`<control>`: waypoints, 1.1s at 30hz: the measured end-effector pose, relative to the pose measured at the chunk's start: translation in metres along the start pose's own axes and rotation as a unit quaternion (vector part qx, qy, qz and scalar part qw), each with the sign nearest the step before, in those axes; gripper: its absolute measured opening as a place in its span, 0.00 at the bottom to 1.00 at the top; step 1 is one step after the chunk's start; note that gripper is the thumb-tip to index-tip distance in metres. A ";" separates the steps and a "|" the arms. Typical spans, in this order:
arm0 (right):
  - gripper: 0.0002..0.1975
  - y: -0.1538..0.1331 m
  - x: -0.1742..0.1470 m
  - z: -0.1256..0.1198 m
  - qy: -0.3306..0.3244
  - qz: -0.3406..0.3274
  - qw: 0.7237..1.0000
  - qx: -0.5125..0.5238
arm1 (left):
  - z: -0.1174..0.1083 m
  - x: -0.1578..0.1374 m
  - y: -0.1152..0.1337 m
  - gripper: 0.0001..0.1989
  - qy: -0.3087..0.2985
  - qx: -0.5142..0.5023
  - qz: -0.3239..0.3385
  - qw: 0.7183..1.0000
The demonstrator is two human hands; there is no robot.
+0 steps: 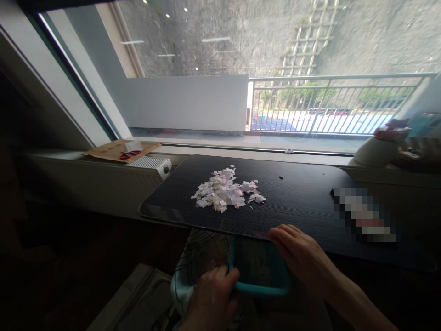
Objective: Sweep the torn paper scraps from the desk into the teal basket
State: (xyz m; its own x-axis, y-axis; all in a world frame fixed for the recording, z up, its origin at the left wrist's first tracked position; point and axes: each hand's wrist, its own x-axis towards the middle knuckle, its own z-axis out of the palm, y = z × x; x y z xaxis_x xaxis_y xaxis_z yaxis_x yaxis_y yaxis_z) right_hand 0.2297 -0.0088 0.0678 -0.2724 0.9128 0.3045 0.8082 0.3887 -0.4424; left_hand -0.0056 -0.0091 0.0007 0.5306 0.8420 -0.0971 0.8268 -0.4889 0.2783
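A heap of torn paper scraps (223,191) lies on the black table (292,211), with a smaller clump at its right side. Below the table's front edge is a teal bin (262,290); pale bits show dimly inside it. My left hand (213,292) is closed at the bin's rim, thumb on top, beside a clear bag with black stripes (188,257). At the front edge of the table, above the bin's right side, rests my right hand (296,250). Its fingers are stretched out together over the edge, and their undersides are hidden.
A blurred-out object (365,216) lies on the table's right part. On the left, red-handled scissors (129,155) rest on a brown paper envelope (103,151) by a white radiator (151,168). A white vase-like pot (374,151) stands on the right sill.
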 end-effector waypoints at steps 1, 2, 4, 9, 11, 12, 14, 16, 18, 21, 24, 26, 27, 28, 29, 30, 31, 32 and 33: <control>0.11 0.000 0.002 0.000 0.002 -0.002 1.000 -0.005 | 0.000 0.000 0.000 0.10 -0.004 0.000 0.001 1.000; 0.11 -0.001 0.006 0.001 -0.001 -0.005 1.000 -0.007 | -0.001 0.000 0.001 0.10 -0.009 0.001 0.000 1.000; 0.11 0.000 0.015 0.004 -0.010 -0.012 1.000 -0.009 | -0.002 0.000 0.002 0.09 -0.014 0.002 -0.005 1.000; 0.11 0.005 0.057 0.016 0.035 0.037 0.997 -0.050 | -0.002 0.001 0.001 0.09 -0.020 -0.001 -0.007 1.000; 0.12 0.007 0.073 0.020 0.034 0.057 0.996 -0.062 | -0.001 0.001 -0.001 0.09 -0.027 -0.004 -0.006 1.000; 0.12 0.008 0.078 0.020 0.028 0.063 0.995 -0.065 | -0.001 0.001 -0.003 0.09 -0.029 -0.005 -0.006 1.000; 0.12 0.009 0.080 0.018 0.008 0.072 0.995 -0.072 | 0.001 0.001 -0.005 0.10 -0.030 -0.008 -0.006 0.999; 0.11 0.008 0.073 0.013 -0.014 0.083 0.993 -0.080 | 0.002 0.001 -0.007 0.09 -0.021 -0.015 -0.010 1.000; 0.10 0.006 0.063 0.005 -0.028 0.094 0.991 -0.086 | 0.003 0.001 -0.007 0.08 -0.006 -0.021 -0.013 1.000; 0.10 0.004 0.054 -0.003 -0.026 0.103 0.991 -0.087 | 0.004 0.000 -0.006 0.08 0.007 -0.023 -0.012 1.000; 0.10 0.003 0.052 -0.006 -0.029 0.113 0.989 -0.090 | 0.004 0.000 -0.003 0.08 -0.007 -0.021 -0.009 1.000; 0.09 0.002 0.052 -0.009 -0.045 0.127 0.985 -0.104 | 0.003 -0.001 -0.003 0.09 -0.022 -0.019 -0.008 1.000; 0.09 0.001 0.051 -0.010 -0.050 0.136 0.983 -0.113 | 0.003 -0.001 -0.003 0.09 -0.026 -0.018 -0.009 0.999; 0.09 0.001 0.050 -0.011 -0.050 0.143 0.981 -0.120 | 0.002 -0.001 -0.003 0.10 -0.026 -0.017 -0.009 0.999; 0.09 0.000 0.050 -0.011 -0.045 0.145 0.981 -0.121 | 0.002 0.000 -0.003 0.10 -0.022 -0.016 -0.009 1.000; 0.09 -0.001 0.050 -0.011 -0.038 0.142 0.982 -0.115 | 0.001 0.000 -0.003 0.09 -0.016 -0.015 -0.009 1.000; 0.09 -0.001 0.051 -0.010 -0.029 0.135 0.985 -0.104 | 0.000 0.000 -0.003 0.09 -0.011 -0.014 -0.009 1.000; 0.09 -0.002 0.052 -0.008 -0.022 0.124 0.988 -0.090 | 0.000 0.001 -0.003 0.08 -0.009 -0.014 -0.009 1.000; 0.10 -0.002 0.054 -0.006 -0.019 0.115 0.990 -0.078 | 0.000 0.001 -0.003 0.08 -0.010 -0.012 -0.009 1.000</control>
State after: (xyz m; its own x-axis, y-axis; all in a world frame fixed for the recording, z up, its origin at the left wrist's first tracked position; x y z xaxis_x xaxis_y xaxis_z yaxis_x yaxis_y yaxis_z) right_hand 0.2167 0.0387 0.0903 -0.0891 0.9801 0.1774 0.9210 0.1489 -0.3600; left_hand -0.0074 -0.0064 0.0002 0.5192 0.8460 -0.1213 0.8317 -0.4675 0.2994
